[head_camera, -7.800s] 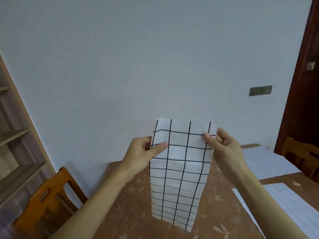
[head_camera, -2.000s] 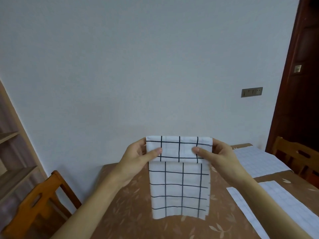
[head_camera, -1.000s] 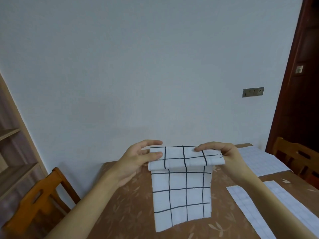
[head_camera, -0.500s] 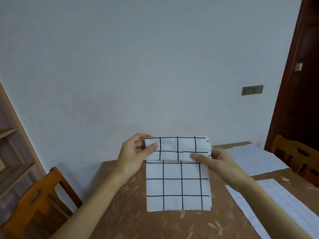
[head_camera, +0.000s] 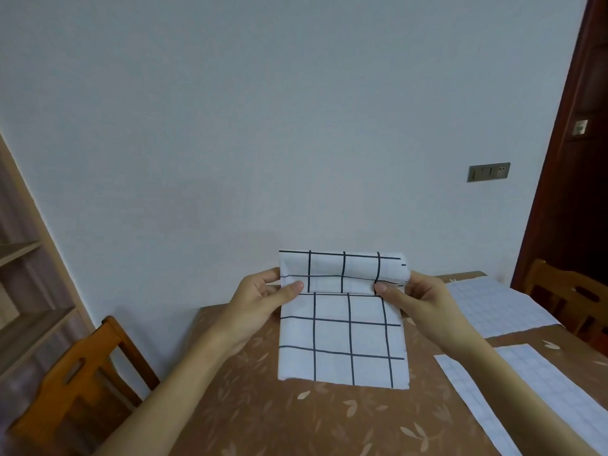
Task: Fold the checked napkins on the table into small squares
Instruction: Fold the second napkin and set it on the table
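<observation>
I hold a white checked napkin (head_camera: 342, 337) with black grid lines up in front of me over the brown table (head_camera: 263, 406). Its top part is folded down toward me as a narrow flap. My left hand (head_camera: 263, 302) pinches the upper left edge, thumb on the front. My right hand (head_camera: 418, 301) pinches the upper right edge the same way. The lower part hangs down flat and roughly square.
Two white napkins with a fine pale grid lie on the table at the right: a far napkin (head_camera: 493, 307) and a near napkin (head_camera: 543, 399). A wooden chair (head_camera: 75, 383) stands at the left, another chair (head_camera: 572, 297) at the right. A shelf (head_camera: 23, 291) lines the left wall.
Over the last seconds the long hanging napkin was folded over at the top and became shorter. Since half a second ago both hands lifted it slightly; the grips stay the same.
</observation>
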